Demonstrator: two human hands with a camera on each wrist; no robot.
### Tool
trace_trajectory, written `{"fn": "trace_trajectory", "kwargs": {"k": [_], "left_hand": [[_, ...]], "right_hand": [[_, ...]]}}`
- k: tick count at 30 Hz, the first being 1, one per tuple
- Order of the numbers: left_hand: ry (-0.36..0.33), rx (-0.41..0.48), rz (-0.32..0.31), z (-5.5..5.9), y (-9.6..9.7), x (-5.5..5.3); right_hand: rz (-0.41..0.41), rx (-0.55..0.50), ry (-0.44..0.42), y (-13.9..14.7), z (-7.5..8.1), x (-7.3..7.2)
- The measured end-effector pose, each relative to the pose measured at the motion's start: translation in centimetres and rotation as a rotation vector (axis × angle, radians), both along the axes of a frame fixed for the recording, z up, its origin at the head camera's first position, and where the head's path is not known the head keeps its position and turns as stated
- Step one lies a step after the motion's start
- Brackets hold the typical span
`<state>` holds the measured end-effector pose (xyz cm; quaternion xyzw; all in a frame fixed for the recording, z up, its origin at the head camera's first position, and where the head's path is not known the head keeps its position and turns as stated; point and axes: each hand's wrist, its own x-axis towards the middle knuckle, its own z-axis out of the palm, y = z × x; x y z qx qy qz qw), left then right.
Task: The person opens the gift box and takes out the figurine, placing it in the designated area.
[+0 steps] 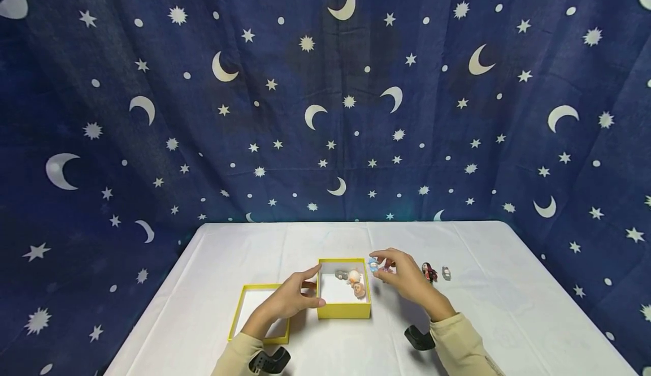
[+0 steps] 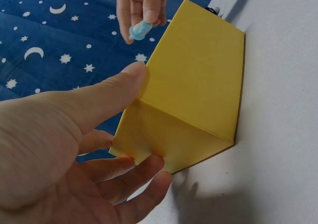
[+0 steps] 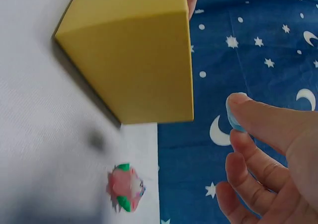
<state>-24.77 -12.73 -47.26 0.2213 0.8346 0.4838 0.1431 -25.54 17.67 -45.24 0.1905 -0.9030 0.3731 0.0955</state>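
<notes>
My right hand (image 1: 404, 277) pinches a small light blue figurine (image 1: 373, 264) between thumb and fingers, raised just off the right rim of a yellow box (image 1: 344, 311). In the right wrist view, mostly a blue edge of the figurine (image 3: 233, 115) shows past the thumb. My left hand (image 1: 290, 297) rests against the box's left side, its thumb at the front corner and its fingertips (image 2: 151, 162) on the wall. The box stands without its lid; inside lie a grey figurine (image 1: 341, 275), a pale round-headed one (image 1: 354, 276) and a peach-brown one (image 1: 359, 290).
A yellow-rimmed lid (image 1: 246, 311) lies left of the box, partly under my left forearm. A pink and green figurine (image 3: 124, 186) is on the table below my right hand. Farther right lie a dark-haired red figurine (image 1: 429, 272) and a grey one (image 1: 446, 273). A starry curtain (image 1: 325, 138) hangs behind.
</notes>
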Motion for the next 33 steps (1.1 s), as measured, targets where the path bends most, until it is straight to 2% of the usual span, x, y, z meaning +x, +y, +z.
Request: {"fn": "trace_trajectory", "kwargs": {"k": [10,33], "left_hand": [[-0.005,-0.008,0.008,-0.1,0.0,0.0],[-0.011,0.003,0.008,0.0,0.0,-0.1]], "right_hand": [[-0.039,-0.009,-0.029,2.5,0.2,-0.3],[0.039,-0.002,-0.162,4.4,-0.8,-0.1]]}}
